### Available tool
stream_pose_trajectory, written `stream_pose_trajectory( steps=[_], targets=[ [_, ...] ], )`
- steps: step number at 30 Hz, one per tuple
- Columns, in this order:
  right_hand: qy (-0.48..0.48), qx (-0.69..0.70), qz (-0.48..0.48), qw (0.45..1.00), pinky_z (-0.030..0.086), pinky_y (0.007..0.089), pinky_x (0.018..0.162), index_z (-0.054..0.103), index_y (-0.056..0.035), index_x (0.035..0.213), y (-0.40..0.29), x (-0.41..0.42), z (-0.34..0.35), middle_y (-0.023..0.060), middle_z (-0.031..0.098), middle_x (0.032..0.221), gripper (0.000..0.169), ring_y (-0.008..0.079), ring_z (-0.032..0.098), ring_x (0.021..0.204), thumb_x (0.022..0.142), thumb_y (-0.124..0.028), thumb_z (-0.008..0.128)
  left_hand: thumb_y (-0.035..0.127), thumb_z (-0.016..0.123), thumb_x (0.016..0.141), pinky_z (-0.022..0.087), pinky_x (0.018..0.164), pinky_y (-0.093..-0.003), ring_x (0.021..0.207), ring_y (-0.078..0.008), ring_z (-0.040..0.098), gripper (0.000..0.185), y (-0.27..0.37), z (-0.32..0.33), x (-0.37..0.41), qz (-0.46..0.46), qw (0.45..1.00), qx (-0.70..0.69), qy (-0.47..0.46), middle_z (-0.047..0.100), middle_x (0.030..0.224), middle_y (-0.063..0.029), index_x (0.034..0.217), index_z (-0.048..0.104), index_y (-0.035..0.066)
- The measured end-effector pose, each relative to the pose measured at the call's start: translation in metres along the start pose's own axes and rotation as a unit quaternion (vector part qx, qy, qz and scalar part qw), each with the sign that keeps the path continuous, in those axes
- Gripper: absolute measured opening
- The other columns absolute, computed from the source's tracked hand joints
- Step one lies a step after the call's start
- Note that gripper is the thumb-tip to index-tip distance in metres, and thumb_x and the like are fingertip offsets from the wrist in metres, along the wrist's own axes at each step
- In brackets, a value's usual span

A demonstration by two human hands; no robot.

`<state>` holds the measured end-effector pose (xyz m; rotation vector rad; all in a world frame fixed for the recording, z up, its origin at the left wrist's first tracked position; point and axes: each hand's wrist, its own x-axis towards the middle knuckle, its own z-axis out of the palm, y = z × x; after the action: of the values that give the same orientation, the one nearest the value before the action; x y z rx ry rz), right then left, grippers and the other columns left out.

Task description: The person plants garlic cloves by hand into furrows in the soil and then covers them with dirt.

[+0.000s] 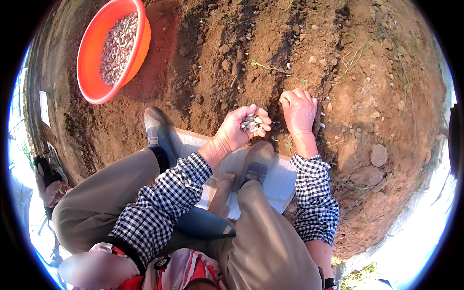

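My left hand (243, 125) is palm up above the soil, cupped around several garlic cloves (252, 123). To its right, my right hand (299, 108) reaches down close over a furrow (279, 85), knuckles up; its fingertips are bent under, and whether they pinch a clove cannot be seen. Single pale cloves lie spaced along the furrows, one (289, 66) just beyond my right hand and another (322, 125) beside its wrist. At the upper left, an orange-red plastic basin (87, 61), tilted in view, holds a heap of garlic cloves (119, 49).
My shoes (259, 159) rest on or beside pale flat boards (282, 181), with a wooden piece (221, 194) between my legs. A green plant stem (270, 67) crosses a furrow. A large clod (379, 155) lies at right. White sheeting (417, 221) borders the soil at lower right.
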<state>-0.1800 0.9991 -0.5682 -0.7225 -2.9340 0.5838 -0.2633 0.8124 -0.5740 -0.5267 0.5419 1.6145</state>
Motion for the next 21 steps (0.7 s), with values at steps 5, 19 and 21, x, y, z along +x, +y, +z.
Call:
stream_pose_trajectory(
  steps=[5, 19, 21],
  targets=[
    [-0.006, 0.132, 0.050, 0.990, 0.047, 0.0404, 0.079, 0.071, -0.0113, 0.097, -0.020, -0.026, -0.040, 0.0069, 0.063, 0.089, 0.015, 0.0265, 0.062, 0.091, 0.082, -0.011, 0.072, 0.028, 0.044, 0.102, 0.053, 0.097, -0.0496, 0.109, -0.0389, 0.064, 0.041, 0.004, 0.018, 0.005, 0.036, 0.997, -0.060, 0.027, 0.065, 0.115, -0.0261, 0.117, 0.059, -0.007],
    [0.009, 0.216, 0.100, 0.971, 0.052, 0.0382, 0.073, 0.069, -0.0079, 0.103, -0.007, -0.044, -0.061, 0.0090, 0.064, 0.091, 0.019, 0.0272, 0.065, 0.084, 0.085, -0.007, 0.069, 0.018, 0.050, 0.101, 0.058, 0.092, -0.0426, 0.099, -0.0262, 0.067, 0.029, -0.023, 0.041, 0.038, -0.056, 0.998, -0.009, 0.008, 0.067, 0.107, -0.0148, 0.118, 0.060, -0.003],
    [0.016, 0.197, 0.107, 0.974, 0.053, 0.0373, 0.074, 0.070, -0.0075, 0.104, 0.012, -0.045, -0.066, 0.0096, 0.065, 0.092, 0.018, 0.0267, 0.066, 0.084, 0.086, -0.006, 0.069, 0.018, 0.051, 0.101, 0.056, 0.096, -0.0457, 0.105, -0.0318, 0.067, 0.031, -0.030, 0.044, 0.047, -0.066, 0.998, 0.002, -0.002, 0.067, 0.112, -0.0196, 0.121, 0.058, -0.005]
  ],
)
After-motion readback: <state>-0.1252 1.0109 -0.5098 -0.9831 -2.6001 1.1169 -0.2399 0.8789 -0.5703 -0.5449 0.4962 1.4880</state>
